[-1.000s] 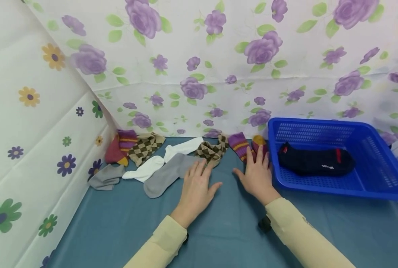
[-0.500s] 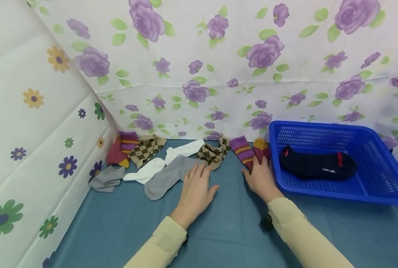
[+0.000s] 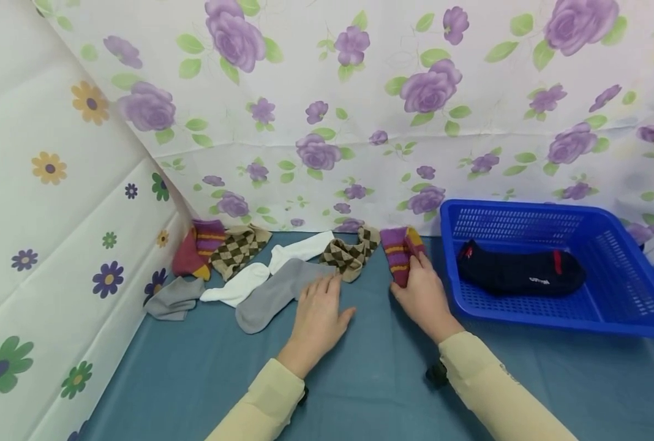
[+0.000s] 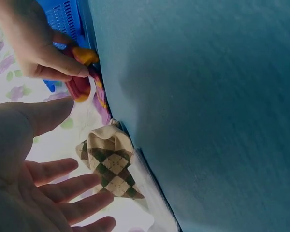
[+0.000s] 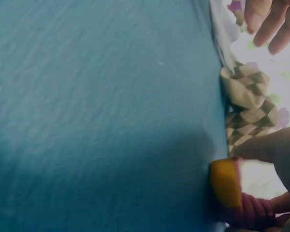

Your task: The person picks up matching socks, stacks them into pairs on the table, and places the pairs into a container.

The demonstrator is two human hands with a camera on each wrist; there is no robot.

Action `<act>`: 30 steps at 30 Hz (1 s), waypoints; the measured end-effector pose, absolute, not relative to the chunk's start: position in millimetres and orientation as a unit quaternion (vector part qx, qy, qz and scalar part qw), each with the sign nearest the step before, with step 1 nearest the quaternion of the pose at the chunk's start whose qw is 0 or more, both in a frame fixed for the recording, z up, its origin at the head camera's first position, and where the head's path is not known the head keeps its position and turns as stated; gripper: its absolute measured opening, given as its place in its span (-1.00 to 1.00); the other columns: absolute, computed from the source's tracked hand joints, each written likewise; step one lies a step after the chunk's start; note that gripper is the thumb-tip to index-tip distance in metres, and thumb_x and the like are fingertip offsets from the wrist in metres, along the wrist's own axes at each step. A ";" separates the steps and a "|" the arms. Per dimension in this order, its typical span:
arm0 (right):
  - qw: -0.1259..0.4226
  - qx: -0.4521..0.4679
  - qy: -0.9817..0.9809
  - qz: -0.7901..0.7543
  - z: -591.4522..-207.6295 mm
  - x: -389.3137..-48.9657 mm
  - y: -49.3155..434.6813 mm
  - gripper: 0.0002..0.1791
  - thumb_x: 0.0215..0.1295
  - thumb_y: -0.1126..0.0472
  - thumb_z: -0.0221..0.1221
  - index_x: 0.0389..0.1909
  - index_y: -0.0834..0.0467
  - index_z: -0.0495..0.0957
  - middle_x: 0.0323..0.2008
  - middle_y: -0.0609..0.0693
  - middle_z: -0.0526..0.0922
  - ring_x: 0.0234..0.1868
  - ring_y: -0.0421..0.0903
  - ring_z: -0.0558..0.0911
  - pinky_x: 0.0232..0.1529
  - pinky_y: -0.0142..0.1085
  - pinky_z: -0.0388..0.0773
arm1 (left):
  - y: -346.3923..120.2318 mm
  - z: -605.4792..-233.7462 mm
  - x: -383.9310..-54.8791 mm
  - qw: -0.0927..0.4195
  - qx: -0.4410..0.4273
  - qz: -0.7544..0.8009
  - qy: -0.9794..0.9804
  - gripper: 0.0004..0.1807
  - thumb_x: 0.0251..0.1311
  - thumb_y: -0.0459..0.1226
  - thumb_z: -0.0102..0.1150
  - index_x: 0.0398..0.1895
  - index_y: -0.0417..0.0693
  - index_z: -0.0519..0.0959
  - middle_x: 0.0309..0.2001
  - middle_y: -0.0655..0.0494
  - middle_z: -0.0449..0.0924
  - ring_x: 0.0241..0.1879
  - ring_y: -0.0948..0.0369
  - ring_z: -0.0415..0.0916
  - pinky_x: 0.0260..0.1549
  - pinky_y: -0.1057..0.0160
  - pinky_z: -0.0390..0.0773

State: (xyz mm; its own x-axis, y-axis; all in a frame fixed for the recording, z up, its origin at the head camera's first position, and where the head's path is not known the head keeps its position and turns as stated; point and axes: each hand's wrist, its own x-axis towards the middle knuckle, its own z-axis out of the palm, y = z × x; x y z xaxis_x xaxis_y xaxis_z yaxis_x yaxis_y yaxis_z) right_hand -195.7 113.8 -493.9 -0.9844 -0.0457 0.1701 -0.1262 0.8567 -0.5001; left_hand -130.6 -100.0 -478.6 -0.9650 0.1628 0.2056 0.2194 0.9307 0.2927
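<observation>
My right hand [image 3: 423, 300] pinches a purple, maroon and yellow striped sock [image 3: 395, 251] beside the basket. In the left wrist view, the thumb and fingers are around the sock's maroon part, and a yellow patch [image 4: 85, 55] sticks out past them. My left hand [image 3: 317, 321] hovers with its fingers extended near the cuff end of a grey sock [image 3: 277, 293]; in the left wrist view its palm holds nothing. Between the two hands, farther back, a brown-and-beige checked sock [image 3: 346, 256] lies crumpled.
A blue basket [image 3: 525, 315] with a black sock [image 3: 520, 269] in it stands at the right. White socks [image 3: 299, 245], another checked sock [image 3: 239, 250], another striped sock [image 3: 195, 248] and a second grey sock [image 3: 175, 298] lie at the left. Flowered cloth walls [image 3: 283, 122] rise behind.
My right hand has come down on the striped sock and taken hold of it. The sock's maroon-and-yellow part has moved left, away from the basket, against the striped part. My left hand has barely moved.
</observation>
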 end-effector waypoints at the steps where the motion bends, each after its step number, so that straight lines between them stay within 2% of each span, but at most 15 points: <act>1: 0.081 0.053 -0.961 0.261 -491.1 -195.4 112.7 -0.23 0.00 0.11 0.37 0.19 0.40 0.33 0.25 0.33 0.32 0.15 0.27 0.46 0.09 0.12 0.43 | -100.1 -478.3 -131.1 0.087 -0.099 -0.159 -0.979 -0.23 0.09 0.04 0.26 0.32 -0.07 0.27 0.25 -0.06 0.37 0.27 -0.01 0.29 0.22 -0.06 0.27; 6: 0.101 0.084 -0.961 0.243 -480.5 -191.7 109.4 -0.48 0.01 0.41 0.22 0.09 0.38 0.47 0.12 0.32 0.50 0.06 0.24 0.55 -0.01 0.08 0.51 | -102.2 -469.4 -133.8 0.092 -0.103 -0.172 -0.975 -0.34 0.11 0.00 0.25 0.26 -0.06 0.36 0.18 -0.02 0.45 0.14 0.02 0.43 0.10 -0.01 0.42; 9: 0.108 0.089 -0.957 0.253 -474.6 -185.9 109.4 -0.55 0.00 0.47 0.13 0.01 0.33 0.56 0.01 0.26 0.60 -0.07 0.16 0.63 -0.15 0.00 0.58 | -103.4 -464.1 -132.9 0.094 -0.114 -0.195 -0.970 -0.41 0.14 -0.06 0.24 0.22 -0.06 0.39 0.13 -0.01 0.49 0.08 0.02 0.48 0.03 0.03 0.49; 11: 0.103 0.083 -0.954 0.271 -468.4 -179.9 109.1 -0.57 0.01 0.45 0.13 -0.01 0.30 0.58 -0.06 0.22 0.64 -0.19 0.09 0.66 -0.31 -0.09 0.61 | -102.6 -462.1 -130.4 0.084 -0.129 -0.213 -0.965 -0.44 0.17 -0.11 0.22 0.23 -0.08 0.38 0.13 -0.02 0.48 0.09 0.03 0.48 0.03 0.05 0.50; 14: 0.097 0.074 -0.947 0.298 -455.2 -168.7 106.6 -0.59 0.06 0.36 0.16 0.01 0.26 0.57 -0.13 0.17 0.67 -0.39 -0.04 0.63 -0.53 -0.27 0.53 | -98.8 -459.5 -125.8 0.054 -0.157 -0.220 -0.961 -0.41 0.20 -0.15 0.19 0.29 -0.04 0.32 0.21 -0.01 0.41 0.19 0.05 0.40 0.10 0.07 0.46; 19: 0.111 0.089 -0.927 0.346 -427.7 -153.0 98.4 -0.58 0.12 0.25 0.21 0.05 0.21 0.55 -0.15 0.14 0.68 -0.63 -0.21 0.53 -0.70 -0.42 0.42 | -88.0 -451.8 -129.8 0.038 -0.203 -0.209 -0.956 -0.22 0.07 0.01 0.29 0.36 0.09 0.22 0.34 0.06 0.25 0.32 0.11 0.25 0.23 0.06 0.34; 22: 0.115 0.103 -0.916 0.371 -412.9 -148.6 94.4 -0.59 0.13 0.19 0.24 0.03 0.16 0.58 -0.18 0.10 0.69 -0.78 -0.25 0.41 -0.78 -0.42 0.34 | -81.3 -444.7 -138.5 0.057 -0.212 -0.254 -0.942 -0.35 0.10 0.03 0.25 0.27 0.15 0.33 0.28 0.14 0.33 0.25 0.18 0.33 0.17 0.11 0.41; 24: 0.116 0.110 -0.911 0.379 -406.3 -146.5 93.9 -0.63 0.16 0.12 0.24 0.00 0.13 0.60 -0.22 0.05 0.71 -0.80 -0.25 0.39 -0.78 -0.39 0.33 | -78.7 -439.4 -144.2 0.076 -0.213 -0.305 -0.925 -0.55 0.18 -0.04 0.19 0.14 0.15 0.44 0.15 0.18 0.45 0.10 0.24 0.44 0.05 0.19 0.50; 26: 0.120 0.113 -0.911 0.379 -403.0 -144.1 95.2 -0.66 0.22 0.03 0.21 -0.05 0.10 0.63 -0.27 0.00 0.72 -0.73 -0.27 0.46 -0.73 -0.39 0.37 | -77.8 -434.2 -148.0 0.087 -0.209 -0.364 -0.904 -0.72 0.24 -0.11 0.15 0.01 0.16 0.52 0.00 0.21 0.54 -0.07 0.31 0.52 -0.12 0.30 0.56; 29: 0.136 0.112 -0.916 0.360 -401.5 -142.3 97.9 -0.64 0.29 -0.11 0.10 -0.13 0.05 0.66 -0.31 -0.08 0.71 -0.52 -0.29 0.60 -0.57 -0.40 0.51 | -80.8 -424.4 -151.9 0.082 -0.202 -0.428 -0.877 -0.84 0.26 -0.12 0.12 -0.11 0.20 0.54 -0.15 0.26 0.59 -0.22 0.38 0.55 -0.26 0.40 0.57; 30: 0.142 0.111 -0.918 0.354 -401.0 -142.1 98.3 -0.62 0.31 -0.14 0.05 -0.14 0.02 0.66 -0.33 -0.10 0.71 -0.51 -0.27 0.60 -0.54 -0.37 0.52 | -82.3 -420.6 -152.6 0.076 -0.201 -0.443 -0.871 -0.84 0.25 -0.11 0.12 -0.12 0.22 0.54 -0.17 0.27 0.59 -0.23 0.39 0.56 -0.27 0.42 0.57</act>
State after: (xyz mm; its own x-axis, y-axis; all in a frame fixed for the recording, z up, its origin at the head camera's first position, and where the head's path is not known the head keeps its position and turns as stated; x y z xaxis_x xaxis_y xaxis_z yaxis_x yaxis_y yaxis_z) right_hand -142.1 98.3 -401.0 -0.9353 -0.1031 0.3385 -0.3038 0.7246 -0.6186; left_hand -152.6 -82.3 -420.6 -0.9078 0.2819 0.3105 0.4170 0.5275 0.7402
